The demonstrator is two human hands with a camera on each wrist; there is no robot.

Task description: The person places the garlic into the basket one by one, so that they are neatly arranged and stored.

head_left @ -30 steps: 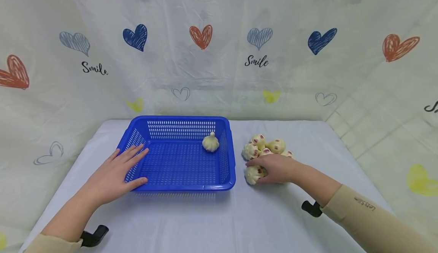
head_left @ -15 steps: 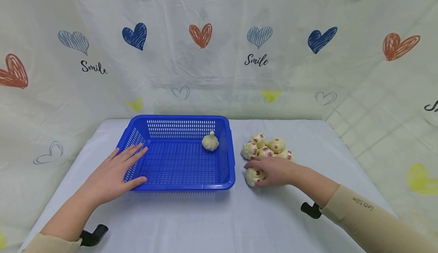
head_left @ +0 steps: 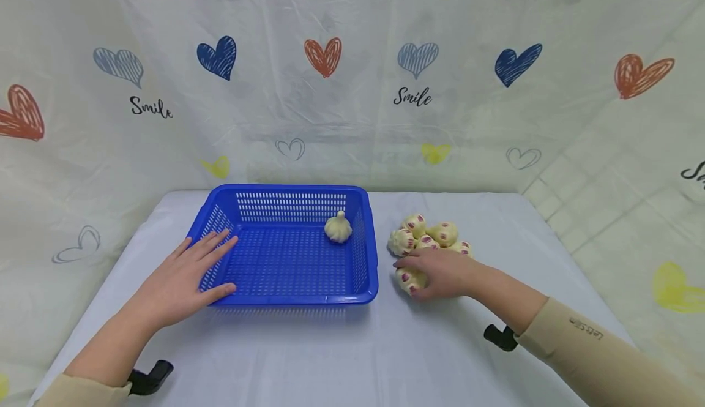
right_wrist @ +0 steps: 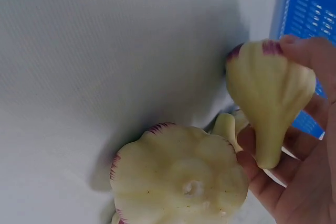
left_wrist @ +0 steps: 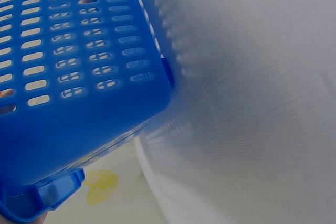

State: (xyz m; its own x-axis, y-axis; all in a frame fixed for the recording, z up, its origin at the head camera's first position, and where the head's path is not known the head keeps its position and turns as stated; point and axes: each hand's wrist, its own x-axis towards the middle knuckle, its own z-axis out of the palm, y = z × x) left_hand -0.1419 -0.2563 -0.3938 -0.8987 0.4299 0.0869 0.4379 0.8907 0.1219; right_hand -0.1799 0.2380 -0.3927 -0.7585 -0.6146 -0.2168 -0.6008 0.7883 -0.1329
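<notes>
My left hand (head_left: 176,281) lies with spread fingers over the left rim of a blue plastic basket (head_left: 292,301). In the right wrist view, a garlic bulb (right_wrist: 270,85) with purple marks is held between my right thumb and fingers, its stem towards the palm. Seen from the head, my right hand (head_left: 443,273) is at the near side of a cluster of garlic bulbs (head_left: 401,243), right of the basket. A large bulb (right_wrist: 181,177) sits close by the right fingertips. One whitish garlic bulb (head_left: 338,229) stands inside the basket near its right wall, stem up.
A white cloth (head_left: 308,358) covers the table. Behind it hangs a pale sheet (head_left: 363,3) printed with hearts. The basket's slotted side wall (left_wrist: 68,40) fills the upper left of the left wrist view.
The garlic bulb in my right hand has turned, with its purple marks now facing the head camera more. My left hand and the basket hold their place.
</notes>
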